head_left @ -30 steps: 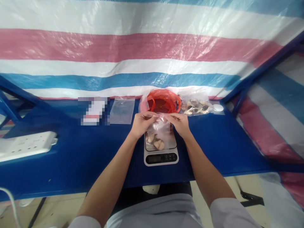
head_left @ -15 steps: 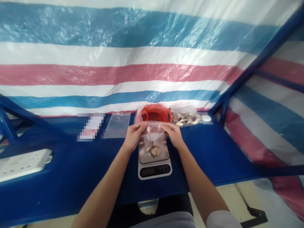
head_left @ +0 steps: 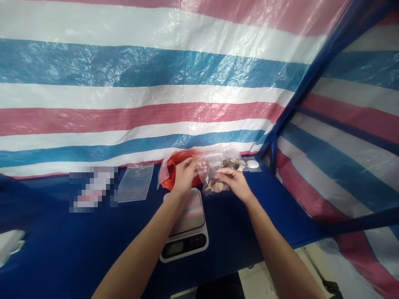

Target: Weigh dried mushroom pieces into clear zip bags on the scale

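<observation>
A clear plastic bag (head_left: 215, 186) with pale brown dried slices at its bottom hangs between my hands, right of the scale. My left hand (head_left: 184, 174) grips its left side near the top. My right hand (head_left: 235, 182) pinches its right side, thumb and fingers closed. Below my left hand is a white kitchen scale (head_left: 187, 214) with a steel plate and a dark display; nothing rests on the visible plate. Behind my left hand is a red plastic bag (head_left: 179, 158), its inside partly hidden. Another clear bag of slices (head_left: 237, 164) lies behind my right hand.
Left on the blue tabletop (head_left: 249, 224) lie a flat clear bag (head_left: 136, 182) and a blurred-out pink and white item (head_left: 93, 189). A white round lid-like thing (head_left: 252, 164) lies back right. A white power strip (head_left: 11, 245) is at the left edge. A striped sheet (head_left: 140, 95) hangs behind.
The small bag has come off the scale and moved right beside the larger bag of slices. Both hands moved with it, and the view has turned to the right.
</observation>
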{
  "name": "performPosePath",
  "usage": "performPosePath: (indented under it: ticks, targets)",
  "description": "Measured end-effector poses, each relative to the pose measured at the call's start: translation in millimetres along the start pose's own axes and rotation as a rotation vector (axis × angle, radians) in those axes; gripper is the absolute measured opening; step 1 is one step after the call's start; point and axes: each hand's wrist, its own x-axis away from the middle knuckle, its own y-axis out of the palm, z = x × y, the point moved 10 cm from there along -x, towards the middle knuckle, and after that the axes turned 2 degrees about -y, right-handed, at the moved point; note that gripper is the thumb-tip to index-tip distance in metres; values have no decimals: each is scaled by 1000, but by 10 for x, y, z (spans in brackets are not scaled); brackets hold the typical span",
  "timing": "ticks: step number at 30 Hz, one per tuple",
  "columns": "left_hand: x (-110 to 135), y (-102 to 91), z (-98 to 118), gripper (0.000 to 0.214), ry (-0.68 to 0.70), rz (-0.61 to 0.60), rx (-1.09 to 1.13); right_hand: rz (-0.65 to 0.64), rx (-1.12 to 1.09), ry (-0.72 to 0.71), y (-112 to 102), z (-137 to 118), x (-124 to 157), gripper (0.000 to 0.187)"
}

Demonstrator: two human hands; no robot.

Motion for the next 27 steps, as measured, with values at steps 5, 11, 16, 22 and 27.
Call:
performPosePath:
  ticks: [5,11,16,22,27]
  targets:
    - [-105,98,196,41,272,59,-308,50,128,-97,-469,-187,-401,34]
    - [123,789,211,23,685,-227,-979,74,181,20,-800,-80,-856,36]
    - [140,1172,-180,36,760,-453,-1310,114,392,-44,-936,-50,-990,22]
    - [69,1218,-383,35,807,-446,-1439,152,985,18,-996,-275,-878,27]
    - [61,1217,-346,34,805,-436,-1397,207,1237,-84,-837,-598,-679,35]
